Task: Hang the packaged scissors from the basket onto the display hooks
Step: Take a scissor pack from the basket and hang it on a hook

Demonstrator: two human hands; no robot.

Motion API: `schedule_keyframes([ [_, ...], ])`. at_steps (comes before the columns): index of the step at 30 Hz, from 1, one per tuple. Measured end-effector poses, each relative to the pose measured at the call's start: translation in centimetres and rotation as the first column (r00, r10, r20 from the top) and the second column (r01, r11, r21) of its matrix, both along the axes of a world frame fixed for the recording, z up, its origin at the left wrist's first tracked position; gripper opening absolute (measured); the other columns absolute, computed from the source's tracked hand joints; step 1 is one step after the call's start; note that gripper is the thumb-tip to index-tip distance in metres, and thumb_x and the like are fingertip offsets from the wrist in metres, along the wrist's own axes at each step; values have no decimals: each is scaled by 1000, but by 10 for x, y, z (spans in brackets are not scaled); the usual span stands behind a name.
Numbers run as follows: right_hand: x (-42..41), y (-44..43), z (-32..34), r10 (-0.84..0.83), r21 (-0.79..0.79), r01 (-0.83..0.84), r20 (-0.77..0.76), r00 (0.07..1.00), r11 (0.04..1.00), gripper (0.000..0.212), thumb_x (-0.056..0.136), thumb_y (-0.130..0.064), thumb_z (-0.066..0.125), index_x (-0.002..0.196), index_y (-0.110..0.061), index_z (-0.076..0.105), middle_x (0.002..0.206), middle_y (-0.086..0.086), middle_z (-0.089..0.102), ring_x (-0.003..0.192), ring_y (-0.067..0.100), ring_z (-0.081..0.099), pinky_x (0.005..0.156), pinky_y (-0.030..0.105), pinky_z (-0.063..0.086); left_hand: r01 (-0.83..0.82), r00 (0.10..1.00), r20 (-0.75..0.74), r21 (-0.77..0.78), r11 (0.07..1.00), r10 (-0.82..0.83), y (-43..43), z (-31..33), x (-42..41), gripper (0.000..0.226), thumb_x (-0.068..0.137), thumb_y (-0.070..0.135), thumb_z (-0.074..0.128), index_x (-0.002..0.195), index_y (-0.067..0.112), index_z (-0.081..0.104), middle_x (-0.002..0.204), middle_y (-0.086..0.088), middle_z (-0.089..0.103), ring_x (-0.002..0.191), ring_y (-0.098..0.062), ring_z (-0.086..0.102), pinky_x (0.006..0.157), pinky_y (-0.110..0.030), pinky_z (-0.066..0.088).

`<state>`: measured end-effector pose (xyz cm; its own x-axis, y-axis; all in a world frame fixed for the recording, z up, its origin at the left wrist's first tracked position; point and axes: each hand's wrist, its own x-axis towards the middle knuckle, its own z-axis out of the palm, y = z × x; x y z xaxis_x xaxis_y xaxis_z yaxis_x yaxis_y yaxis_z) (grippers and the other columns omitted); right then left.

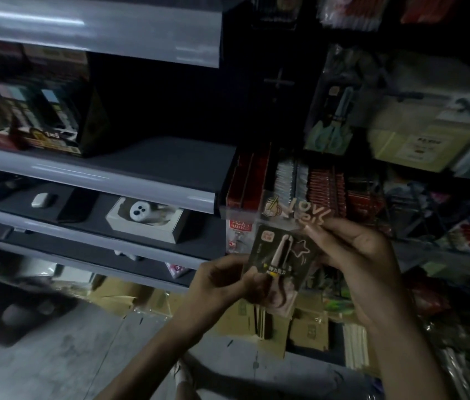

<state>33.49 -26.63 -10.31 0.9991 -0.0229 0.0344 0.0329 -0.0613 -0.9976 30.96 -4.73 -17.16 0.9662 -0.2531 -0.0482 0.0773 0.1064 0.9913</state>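
A packaged pair of scissors (281, 255) on a dark card in a clear sleeve with printed lettering is held up in front of the shelving. My left hand (222, 281) grips its lower left edge. My right hand (352, 261) pinches the upper right part of the sleeve. Another packaged pair of scissors (333, 122) with green handles hangs on the display to the upper right. An empty display hook (278, 80) sticks out of the dark back panel above. The basket is not in view.
Grey shelves (98, 180) run along the left with boxed goods (46, 111) and a white item in a box (144, 217). Red packs (326, 189) and notepads (418, 140) crowd the right. Cardboard boxes (305, 327) sit on the floor below.
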Motion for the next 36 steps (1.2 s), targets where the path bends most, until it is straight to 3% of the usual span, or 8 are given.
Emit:
schedule_keyframes([
  [4, 0, -3, 3, -10, -66, 14, 51, 999, 998, 18, 88, -29, 71, 99, -20, 81, 98, -4, 80, 96, 13, 76, 86, 36, 58, -40, 993, 112, -3, 999, 41, -5, 25, 17, 26, 95, 13, 66, 121, 9, 71, 120, -1, 77, 113, -18, 74, 90, -27, 60],
  [7, -2, -5, 4, -51, -67, 60, 126, 991, 996, 10, 93, -18, 71, 100, -18, 78, 96, -6, 80, 95, 9, 75, 80, 20, 57, -51, 984, 173, -10, 999, 52, -13, 39, 33, 20, 100, 6, 64, 118, 3, 70, 115, -6, 77, 109, -20, 75, 87, -29, 61],
  [10, -4, -8, 6, -124, -38, 134, 195, 973, 990, 10, 94, -14, 71, 99, -19, 77, 96, -9, 79, 94, 5, 74, 76, 12, 54, -38, 981, 187, -22, 999, 42, -27, 47, 46, 15, 102, 6, 61, 110, -2, 70, 108, -12, 77, 103, -25, 76, 85, -32, 62],
  [15, -3, -19, 5, -212, 8, 216, 218, 953, 976, 11, 93, -20, 71, 101, -16, 77, 97, -8, 79, 94, 4, 73, 76, 11, 52, -70, 982, 168, -91, 993, 84, -55, 61, 60, 21, 95, 16, 68, 105, -2, 75, 104, -18, 78, 101, -34, 76, 88, -42, 65],
  [21, -2, -39, 1, -317, 3, 325, 221, 922, 946, 8, 96, -21, 69, 97, -21, 78, 93, -9, 78, 90, 3, 72, 75, 12, 51, -11, 981, 191, -52, 999, 21, -77, 78, 74, 20, 95, 14, 69, 110, 2, 75, 106, -15, 79, 104, -32, 75, 88, -35, 63],
  [24, -3, -49, -1, -389, 39, 390, 222, 894, 920, 8, 95, -18, 70, 95, -19, 77, 90, -8, 78, 88, 4, 72, 73, 11, 52, -72, 969, 236, -40, 997, 80, -80, 96, 85, 31, 92, 23, 70, 121, 12, 73, 111, -8, 79, 105, -23, 76, 90, -34, 63],
  [29, -5, -63, -4, -484, 59, 483, 216, 848, 874, 8, 95, -16, 70, 95, -20, 77, 90, -11, 78, 87, 1, 72, 74, 11, 53, -149, 941, 298, -64, 987, 161, -84, 126, 101, 33, 98, 17, 71, 131, 18, 69, 117, -2, 78, 111, -18, 75, 92, -29, 60],
  [36, -5, -73, -8, -529, 73, 526, 189, 827, 848, 7, 95, -17, 71, 96, -19, 77, 93, -6, 79, 91, 8, 73, 76, 18, 55, -93, 927, 361, -35, 995, 99, -88, 140, 93, 17, 101, 16, 69, 117, 13, 75, 108, -7, 78, 104, -21, 74, 88, -30, 57],
])
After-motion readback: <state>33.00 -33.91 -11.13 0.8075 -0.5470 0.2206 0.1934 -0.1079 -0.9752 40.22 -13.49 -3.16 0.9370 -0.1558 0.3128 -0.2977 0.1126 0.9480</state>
